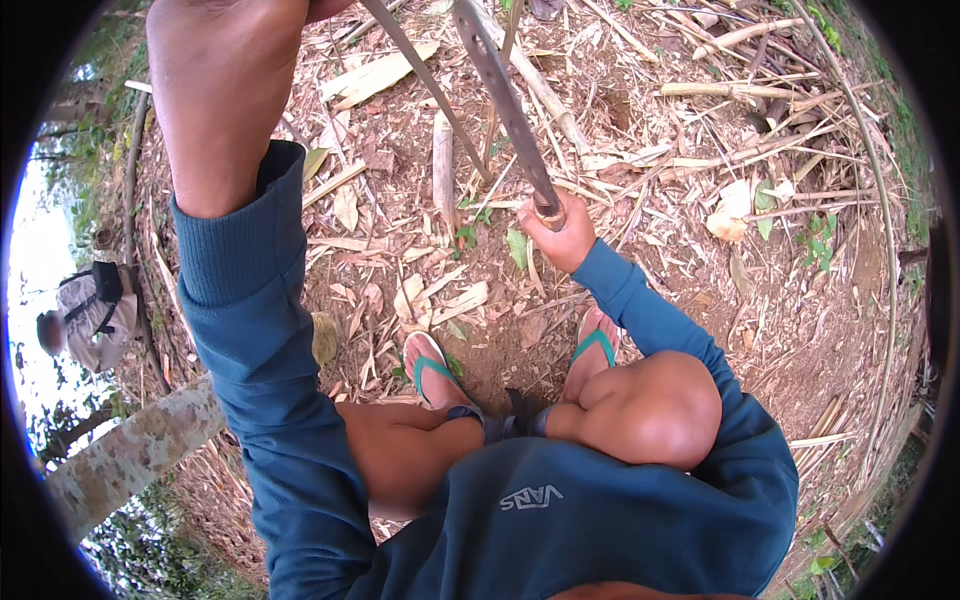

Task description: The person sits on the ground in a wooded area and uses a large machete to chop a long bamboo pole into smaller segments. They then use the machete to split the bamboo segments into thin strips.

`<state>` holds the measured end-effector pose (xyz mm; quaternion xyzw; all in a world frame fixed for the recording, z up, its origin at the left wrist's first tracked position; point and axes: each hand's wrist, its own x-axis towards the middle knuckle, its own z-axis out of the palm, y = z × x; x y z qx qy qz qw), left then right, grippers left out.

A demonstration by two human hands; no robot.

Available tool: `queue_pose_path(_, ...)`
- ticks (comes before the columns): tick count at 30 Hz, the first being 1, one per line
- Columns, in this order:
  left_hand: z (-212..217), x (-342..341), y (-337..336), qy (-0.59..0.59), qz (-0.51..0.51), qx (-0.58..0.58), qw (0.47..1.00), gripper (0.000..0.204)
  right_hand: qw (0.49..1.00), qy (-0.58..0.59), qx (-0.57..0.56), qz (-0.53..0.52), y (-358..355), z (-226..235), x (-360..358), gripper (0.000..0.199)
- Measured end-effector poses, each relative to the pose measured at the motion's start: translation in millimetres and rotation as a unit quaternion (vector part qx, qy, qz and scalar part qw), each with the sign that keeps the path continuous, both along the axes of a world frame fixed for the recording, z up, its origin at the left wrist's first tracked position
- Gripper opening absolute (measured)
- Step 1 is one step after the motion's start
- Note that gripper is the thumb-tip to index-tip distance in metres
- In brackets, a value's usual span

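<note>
The right hand [560,232] was closed around the lower end of a long pole [505,100], which ran up and away past the top edge, ahead of the person's feet. A thinner stick [425,80] lay just left of the pole. The left hand [225,90] was raised at the upper left, nearer the camera. Both sandalled feet [440,368] stood on littered ground [700,200] below the right hand. Another person [90,315] stood at the far left.
</note>
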<state>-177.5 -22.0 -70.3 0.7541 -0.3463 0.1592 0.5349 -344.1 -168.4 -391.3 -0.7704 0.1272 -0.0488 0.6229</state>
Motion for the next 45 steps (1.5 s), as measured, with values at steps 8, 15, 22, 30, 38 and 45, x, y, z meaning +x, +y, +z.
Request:
queue_pose_path(8, -6.6, 15.6, 27.3, 0.051, -0.029, 0.028, 0.998, 0.024, 0.740, 0.325, 0.574, 0.129, -16.8, -113.0, -26.1, 0.015)
queue_pose_path(15, -16.4, 65.0, 94.2, 0.066, 0.008, 0.015, 0.998, 0.030, 0.935, 0.255, 0.244, 0.042, -5.3, -78.4, -55.5, 0.020)
queue_pose_path(22, -12.3, 50.6, 84.9, 0.061, -0.001, 0.019, 0.998, 0.033, 0.994, 0.104, -0.015, 0.006, 7.6, -61.0, -36.0, 0.031)
queue_pose_path(30, -29.5, 60.4, 123.6, 0.119, -0.025, -0.053, 0.991, 0.031, 0.887, 0.342, 0.310, 0.002, -12.4, -108.1, -43.7, 0.031)
queue_pose_path(38, 64.5, 9.2, 137.3, 0.014, 0.019, -0.152, 0.988, 0.037, 0.895, 0.337, 0.292, -0.006, -37.0, -78.7, -41.3, 0.025)
queue_pose_path(45, -21.1, 16.8, 128.9, 0.084, -0.075, -0.022, 0.993, 0.033, 0.905, 0.250, 0.325, -0.110, -27.4, -40.1, -39.7, 0.023)
